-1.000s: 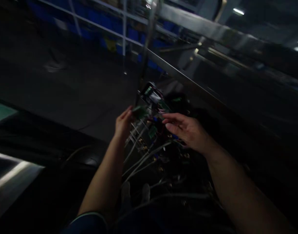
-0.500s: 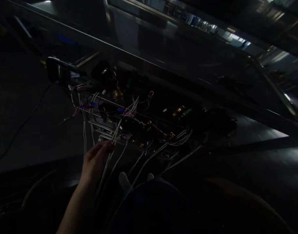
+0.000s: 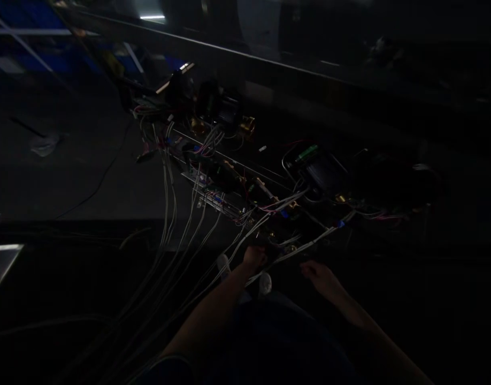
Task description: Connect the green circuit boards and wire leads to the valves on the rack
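In dim light, my left hand (image 3: 254,256) is closed beside the lower edge of a wired assembly, near the pale wires (image 3: 265,218) that run down to the left. Whatever its fingers hold, if anything, is hidden. My right hand (image 3: 318,274) is a little to the right, below a thicker bundle of pale wires (image 3: 309,245). Its fingers are curled together, and their contents cannot be made out. Above the hands lie a dark module with a green edge (image 3: 323,168), a second dark module (image 3: 228,109) and a brass-coloured part (image 3: 247,126).
Long pale cables (image 3: 165,198) trail from the assembly towards the lower left. A large dark glossy panel (image 3: 213,45) spans the back. A thin dark cable (image 3: 105,174) lies on the floor at left. My shoes (image 3: 265,283) show below the hands.
My left hand has let go of the wires on the left and moved right along the assembly. My right hand has come up from the dark lower right. The view has shifted as well.
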Available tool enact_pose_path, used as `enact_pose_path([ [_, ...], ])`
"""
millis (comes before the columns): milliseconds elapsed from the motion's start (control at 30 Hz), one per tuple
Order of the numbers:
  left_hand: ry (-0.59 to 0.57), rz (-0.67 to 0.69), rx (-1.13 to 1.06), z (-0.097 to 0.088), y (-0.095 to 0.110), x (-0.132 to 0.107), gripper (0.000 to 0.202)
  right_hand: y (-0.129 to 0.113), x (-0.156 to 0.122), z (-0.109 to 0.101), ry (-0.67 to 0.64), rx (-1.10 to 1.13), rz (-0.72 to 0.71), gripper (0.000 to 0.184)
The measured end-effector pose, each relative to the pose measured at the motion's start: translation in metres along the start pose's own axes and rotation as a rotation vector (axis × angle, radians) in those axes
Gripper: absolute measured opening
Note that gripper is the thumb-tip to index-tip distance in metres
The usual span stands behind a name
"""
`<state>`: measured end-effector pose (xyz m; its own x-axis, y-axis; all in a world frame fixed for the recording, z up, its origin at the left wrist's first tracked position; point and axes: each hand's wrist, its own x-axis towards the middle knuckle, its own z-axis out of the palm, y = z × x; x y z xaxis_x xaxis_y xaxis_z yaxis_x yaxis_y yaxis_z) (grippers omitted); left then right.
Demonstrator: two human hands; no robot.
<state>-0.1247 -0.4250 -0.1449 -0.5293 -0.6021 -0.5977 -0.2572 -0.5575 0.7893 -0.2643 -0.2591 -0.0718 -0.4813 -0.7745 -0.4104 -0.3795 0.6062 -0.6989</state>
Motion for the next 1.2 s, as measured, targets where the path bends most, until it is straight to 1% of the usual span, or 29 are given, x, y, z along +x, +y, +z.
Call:
enact_pose_path([
  [67,0.044,-0.123,-0.115,0.007,-0.014,0.013,0.021,-0.018,-0.006,0.001,-0.219,0.037,-0.069,0.030],
  [133,0.059,-0.187,-0.242,0.014,-0.024,0.025,0.028,-0.043,-0.018,0.000,-0.469,0.080,-0.168,0.031],
  [167,0.050,-0.203,-0.308,0.018,-0.028,0.031,0.031,-0.057,-0.023,-0.001,-0.513,0.086,-0.212,0.032],
  [200,0.032,-0.214,-0.370,0.022,-0.032,0.036,0.032,-0.069,-0.027,-0.001,-0.500,0.080,-0.257,0.032],
  [267,-0.020,-0.219,-0.479,0.031,-0.039,0.043,0.033,-0.087,-0.026,0.001,-0.354,0.060,-0.355,0.031],
  [333,-0.068,-0.209,-0.559,0.038,-0.044,0.045,0.032,-0.092,-0.016,0.006,-0.171,0.015,-0.448,0.032],
  [400,-0.096,-0.190,-0.671,0.039,-0.048,0.041,0.030,-0.087,0.000,0.010,-0.017,-0.065,-0.522,0.034],
  [500,-0.076,-0.123,-0.870,0.029,-0.049,0.023,0.029,-0.076,0.021,0.011,0.146,-0.215,-0.600,0.035],
  [567,-0.059,-0.057,-0.922,0.018,-0.045,0.004,0.030,-0.071,0.029,0.010,0.198,-0.296,-0.628,0.035],
  [667,-0.072,0.004,-0.889,0.007,-0.031,-0.027,0.035,-0.066,0.033,0.009,0.233,-0.368,-0.650,0.037],
  [767,-0.057,0.042,-0.843,0.007,-0.013,-0.053,0.038,-0.062,0.032,0.010,0.260,-0.408,-0.671,0.040],
  [833,-0.042,0.066,-0.797,0.011,0.000,-0.064,0.040,-0.059,0.029,0.009,0.267,-0.420,-0.681,0.043],
  [933,-0.027,0.117,-0.686,0.013,0.019,-0.070,0.043,-0.058,0.022,0.004,0.300,-0.416,-0.674,0.050],
  [1000,-0.018,0.161,-0.601,0.013,0.030,-0.070,0.044,-0.059,0.016,0.001,0.353,-0.414,-0.655,0.052],
  [1200,0.028,0.244,-0.374,0.011,0.052,-0.061,0.046,-0.058,0.011,0.003,0.497,-0.424,-0.507,0.051],
])
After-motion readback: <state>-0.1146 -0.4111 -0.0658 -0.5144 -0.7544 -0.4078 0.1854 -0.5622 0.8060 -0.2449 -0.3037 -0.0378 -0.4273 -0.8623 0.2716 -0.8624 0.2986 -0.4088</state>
